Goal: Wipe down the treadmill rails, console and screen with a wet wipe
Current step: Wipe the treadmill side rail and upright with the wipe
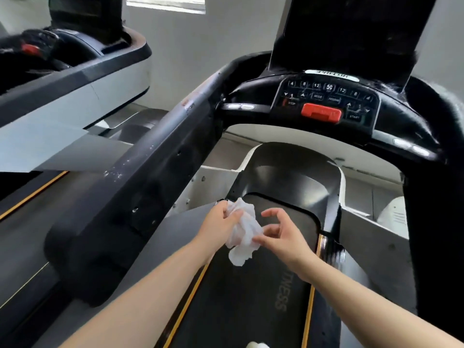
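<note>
A crumpled white wet wipe (243,229) hangs between both hands above the treadmill belt (251,297). My left hand (221,219) grips its upper part. My right hand (281,234) pinches its right edge with fingertips, the other fingers curled loosely. The black left rail (140,177) runs diagonally from lower left up to the console (326,101), which has buttons and a red stop key (321,113). The dark screen (351,33) stands above the console. The right rail (431,197) drops along the right edge.
A second treadmill (62,79) stands to the left, close beside the left rail. A white wall is behind both machines. A small white object (258,345) lies on the belt at the bottom edge. White specks mark the left rail's top.
</note>
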Motion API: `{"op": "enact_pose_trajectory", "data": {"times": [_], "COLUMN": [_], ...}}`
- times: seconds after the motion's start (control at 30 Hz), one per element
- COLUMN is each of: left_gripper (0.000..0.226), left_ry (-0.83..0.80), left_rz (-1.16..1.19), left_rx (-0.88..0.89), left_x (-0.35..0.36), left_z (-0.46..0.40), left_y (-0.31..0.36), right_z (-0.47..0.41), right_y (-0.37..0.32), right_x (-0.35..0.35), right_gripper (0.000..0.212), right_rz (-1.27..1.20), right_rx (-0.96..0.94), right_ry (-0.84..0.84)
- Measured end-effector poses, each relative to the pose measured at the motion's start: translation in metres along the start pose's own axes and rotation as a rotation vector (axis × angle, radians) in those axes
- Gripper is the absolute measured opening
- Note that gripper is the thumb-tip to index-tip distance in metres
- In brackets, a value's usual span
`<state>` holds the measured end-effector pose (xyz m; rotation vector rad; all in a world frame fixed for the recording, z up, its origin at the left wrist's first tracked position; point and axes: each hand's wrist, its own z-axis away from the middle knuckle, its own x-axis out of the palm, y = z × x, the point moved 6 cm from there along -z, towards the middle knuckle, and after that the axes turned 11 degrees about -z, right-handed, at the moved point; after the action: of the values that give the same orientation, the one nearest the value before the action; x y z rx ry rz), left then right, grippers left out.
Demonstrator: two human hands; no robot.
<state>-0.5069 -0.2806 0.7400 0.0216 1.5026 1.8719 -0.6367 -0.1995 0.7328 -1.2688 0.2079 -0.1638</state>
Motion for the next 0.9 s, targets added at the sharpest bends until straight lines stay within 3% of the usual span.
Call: {"op": "enact_pose_trajectory", "data": {"times": [0.13,0.3,0.4,0.5,0.7,0.9], "left_gripper": [0.022,0.031,0.067,0.091,0.064,0.035], "left_ry": [0.066,0.029,-0.139,-0.190,-0.120,-0.044], "left_rz": [-0.035,0.304,0.395,0.189,-0.163,-0.411], "left_rx": [-0.103,-0.303,-0.161,-0.022,0.237,0.407], "left_x": [0.003,0.002,0.004,0.001,-0.024,-0.057], "left_z": [-0.027,-0.063,-0.094,-0.126,-0.194,-0.244], "left_y": [0.000,-0.002,0.007,0.023,0.065,0.090], "right_z": [-0.025,-0.057,-0.081,-0.109,-0.166,-0.212], "right_y": [-0.016,-0.030,-0.038,-0.044,-0.069,-0.087], "right_x": [-0.023,-0.041,-0.046,-0.056,-0.061,-0.063], "right_gripper": [0.022,0.036,0.030,0.033,0.059,0.048], "right_rz": [-0.071,-0.104,-0.132,-0.124,0.170,0.379], "right_rx": [-0.111,-0.139,-0.143,-0.118,-0.207,-0.240], "right_ry": [0.108,0.179,0.199,0.245,0.275,0.421]}}
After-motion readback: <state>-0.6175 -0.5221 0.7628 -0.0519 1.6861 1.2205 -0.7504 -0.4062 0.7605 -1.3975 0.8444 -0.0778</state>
